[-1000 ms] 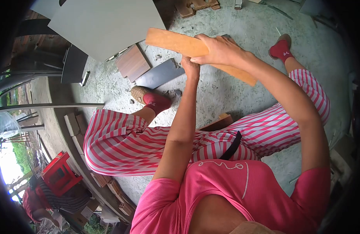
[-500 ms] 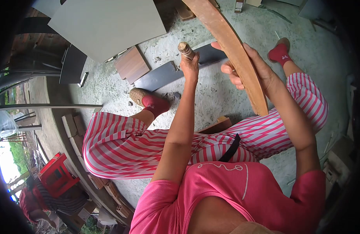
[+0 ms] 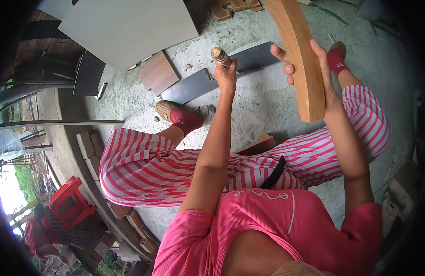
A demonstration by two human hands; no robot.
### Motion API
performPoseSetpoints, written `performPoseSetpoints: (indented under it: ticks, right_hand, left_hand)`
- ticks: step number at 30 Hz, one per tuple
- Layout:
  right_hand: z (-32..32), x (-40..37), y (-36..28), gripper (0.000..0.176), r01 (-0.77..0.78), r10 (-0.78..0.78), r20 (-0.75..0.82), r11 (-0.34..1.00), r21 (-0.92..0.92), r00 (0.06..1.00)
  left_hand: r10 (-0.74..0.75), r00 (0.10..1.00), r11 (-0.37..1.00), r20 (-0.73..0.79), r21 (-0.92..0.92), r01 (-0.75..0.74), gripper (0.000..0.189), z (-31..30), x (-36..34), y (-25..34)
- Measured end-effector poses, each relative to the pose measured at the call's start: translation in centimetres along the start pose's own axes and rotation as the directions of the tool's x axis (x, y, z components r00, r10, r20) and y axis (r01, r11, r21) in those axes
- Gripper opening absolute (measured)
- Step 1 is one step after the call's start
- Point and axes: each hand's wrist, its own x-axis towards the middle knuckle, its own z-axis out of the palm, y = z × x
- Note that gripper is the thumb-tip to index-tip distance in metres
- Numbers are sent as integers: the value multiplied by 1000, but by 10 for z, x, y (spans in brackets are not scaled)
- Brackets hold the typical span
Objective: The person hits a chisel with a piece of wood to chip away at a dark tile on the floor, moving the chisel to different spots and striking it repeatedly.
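On the pale, mottled concrete floor [image 3: 254, 106], strewn with small dark crumbs, we see a dark grey strip [image 3: 187, 89] running from left to right beneath our left hand [image 3: 225, 78]. That hand is closed around a round, banded handle [image 3: 220, 55], its end facing up; we cannot tell what lies below the grip. To its right, our right hand [image 3: 330, 87] grips a curved wooden piece [image 3: 301, 60] from beneath, fingers showing along both edges, the wood raised above the floor and reaching toward the far side.

Left of the strip lies a wood-grain board [image 3: 157, 73], and farther off to the left a large light grey panel [image 3: 129, 32]. At the far middle we find a notched brown piece [image 3: 233, 8]. On the left the room ends at a concrete ledge [image 3: 69, 112], with bricks [image 3: 86, 145] beside it. Beyond the ledge, on the near left, we notice a red plastic stool [image 3: 72, 202], and farther out green foliage [image 3: 24, 177] in bright daylight.
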Motion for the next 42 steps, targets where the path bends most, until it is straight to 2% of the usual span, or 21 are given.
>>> performPoseSetpoints:
  ticks: [2, 4, 5, 6, 8, 10, 13, 16, 21, 23, 26, 28, 29, 30, 34, 36, 37, 38, 39, 40, 42]
  right_hand:
    - [-10, 7, 0, 65, -38, 35, 51, 998, 59, 998]
    - [-10, 8, -1, 64, -219, 67, -321, 858, -466, 945]
    - [-10, 8, 4, 68, -153, -78, -300, 724, -673, 951]
    - [-10, 7, 8, 68, -156, -74, -301, 725, -671, 951]
    - [-7, 10, 13, 73, -26, -230, -144, 452, -892, 963]
    - [2, 13, 17, 77, -61, -213, -147, 365, -929, 966]
    - [8, 17, 24, 74, -224, -59, -229, 81, -971, 972]
    - [8, 25, 37, 78, -146, -117, -151, 55, -988, 982]
    - [68, 18, 8, 73, -88, -232, -104, 77, -993, 967]
    - [76, 16, 6, 75, 235, -534, 230, -61, -970, 813]
    - [60, 14, 19, 77, 238, -533, 262, -115, -964, 805]
    - [24, 14, 34, 75, 173, -474, 199, -98, -980, 858]
    - [4, 13, 37, 74, -34, -309, -35, 10, -999, 950]
    - [6, 13, 37, 72, -260, -117, -268, 78, -962, 956]
    - [30, 6, 9, 70, -294, -152, -291, -1, -956, 945]
    - [46, 6, 1, 72, 48, -430, -4, 110, -993, 903]
    - [52, 14, 3, 72, 54, -431, 1, 111, -992, 902]
    - [60, 24, 6, 72, 45, -725, -64, 130, -991, 686]
    - [64, 30, 6, 77, 45, -919, -123, 150, -988, 375]
    - [61, 27, 6, 77, 49, -919, -118, 147, -988, 376]
    - [41, 13, 12, 72, 219, -607, 259, -140, -966, 751]
  left_hand:
    - [-18, 999, 1000, 29, 14, 17, 25, -2, 2, -1]
    - [-31, 997, 999, 65, 26, 30, 26, -2, 2, 1]
    - [-16, 999, 1000, 44, 19, 15, 24, 0, 2, 2]
    - [-6, 1000, 1000, 22, 15, 6, 24, 0, 0, 0]
    - [-10, 1000, 1000, 26, 5, 9, 24, 0, 2, -2]
    - [-11, 999, 1000, 34, -4, 12, 24, 0, 0, -4]
    - [-23, 999, 1000, 47, -7, 23, 23, 5, 0, -8]
    - [134, 991, 970, -19, -201, -135, 24, 12, 0, -11]
    - [99, 994, 995, 49, -18, -99, 24, 12, -14, 7]
    - [107, 992, 994, 64, 5, -108, 24, 19, -18, 12]
    - [141, 989, 980, 40, 138, -145, 25, 23, -21, 14]
    - [169, 985, 982, 40, 83, -172, 26, 21, -20, 5]
    - [168, 985, 985, 49, 39, -170, 26, 20, -18, 0]
    - [170, 984, 984, 52, 43, -172, 26, 17, -19, 1]
    - [148, 987, 987, 59, 58, -151, 25, 21, -20, 8]
    - [135, 989, 987, 67, 82, -140, 25, 16, -21, 9]
    - [127, 990, 989, 67, 74, -132, 25, 17, -21, 9]
    - [119, 991, 990, 67, 64, -123, 24, 17, -21, 10]
    - [124, 990, 990, 64, 62, -128, 24, 19, -19, 8]
    - [126, 990, 988, 65, 76, -131, 24, 20, -18, 5]
    - [125, 990, 987, 64, 89, -131, 24, 20, -17, 0]
